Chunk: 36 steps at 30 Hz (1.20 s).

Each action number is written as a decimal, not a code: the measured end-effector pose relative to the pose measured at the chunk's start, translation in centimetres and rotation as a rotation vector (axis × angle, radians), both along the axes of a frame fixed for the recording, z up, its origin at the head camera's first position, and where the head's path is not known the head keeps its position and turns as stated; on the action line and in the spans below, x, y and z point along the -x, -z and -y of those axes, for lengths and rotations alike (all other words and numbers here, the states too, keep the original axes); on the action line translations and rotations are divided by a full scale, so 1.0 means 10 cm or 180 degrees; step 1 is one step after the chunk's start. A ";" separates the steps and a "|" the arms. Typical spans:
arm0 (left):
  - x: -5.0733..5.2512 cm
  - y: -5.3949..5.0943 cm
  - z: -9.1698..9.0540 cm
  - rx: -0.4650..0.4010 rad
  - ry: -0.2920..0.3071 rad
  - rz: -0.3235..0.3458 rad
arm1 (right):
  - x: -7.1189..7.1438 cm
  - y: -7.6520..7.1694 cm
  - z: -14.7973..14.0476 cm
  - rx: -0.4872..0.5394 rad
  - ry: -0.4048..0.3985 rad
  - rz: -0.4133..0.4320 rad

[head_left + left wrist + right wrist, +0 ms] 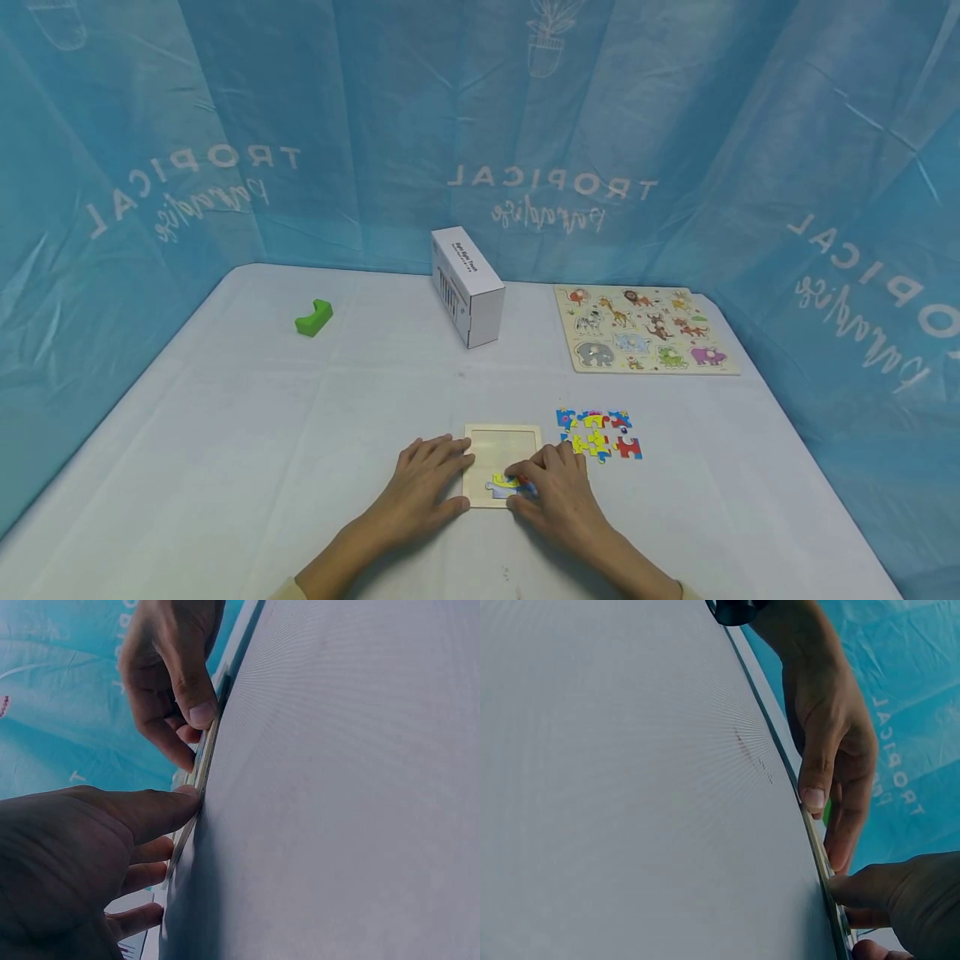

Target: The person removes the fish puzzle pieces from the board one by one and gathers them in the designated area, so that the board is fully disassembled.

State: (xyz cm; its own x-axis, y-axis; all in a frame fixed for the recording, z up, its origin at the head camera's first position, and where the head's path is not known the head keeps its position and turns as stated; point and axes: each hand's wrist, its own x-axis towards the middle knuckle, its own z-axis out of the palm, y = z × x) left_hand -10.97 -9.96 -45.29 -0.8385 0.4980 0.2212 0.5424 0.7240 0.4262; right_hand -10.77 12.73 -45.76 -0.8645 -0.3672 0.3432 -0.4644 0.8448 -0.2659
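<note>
A shallow square wooden puzzle tray (502, 427) lies on the table before me. My left hand (422, 483) rests at its left side, the thumb at the near left corner and fingertips along the left rim. Inside the tray's near part is a yellow and light-blue jigsaw piece (501, 492). Over the near right part, my right hand (558, 492) holds a jigsaw piece (529, 487) with curled fingers, its thumb by the near rim. That piece is mostly hidden by the fingers. Beyond the right hand lie several loose jigsaw pieces (592, 443), coloured yellow, red and blue.
At the back right lies an animal peg-puzzle board (645, 331). A white box (486, 312) stands near the back middle. Toward the back left sits a green curved block (315, 318). Blue printed curtains (397, 108) hang around the white table (187, 450).
</note>
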 end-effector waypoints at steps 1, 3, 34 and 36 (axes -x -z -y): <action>0.00 0.00 0.00 0.0000 0.0001 0.0005 | 0.00 0.00 0.00 -0.0001 0.0001 -0.0018; 0.00 0.00 0.00 0.0005 0.0001 0.0017 | 0.00 0.01 0.00 -0.0011 0.0004 -0.0036; 0.01 0.00 0.00 0.0045 -0.0014 0.0085 | 0.03 -0.02 -0.29 0.0406 0.0037 -0.0326; 0.01 0.01 0.00 0.0035 -0.0013 0.0065 | 0.04 -0.03 -0.36 0.0389 0.0079 -0.0369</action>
State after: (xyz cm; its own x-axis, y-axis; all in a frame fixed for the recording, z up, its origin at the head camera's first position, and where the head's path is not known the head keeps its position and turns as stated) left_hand -11.06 -9.99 -45.35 -0.8449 0.4968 0.1983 0.5305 0.7310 0.4291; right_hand -11.17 16.31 -45.50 -0.8248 -0.2957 0.4819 -0.4774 0.8210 -0.3132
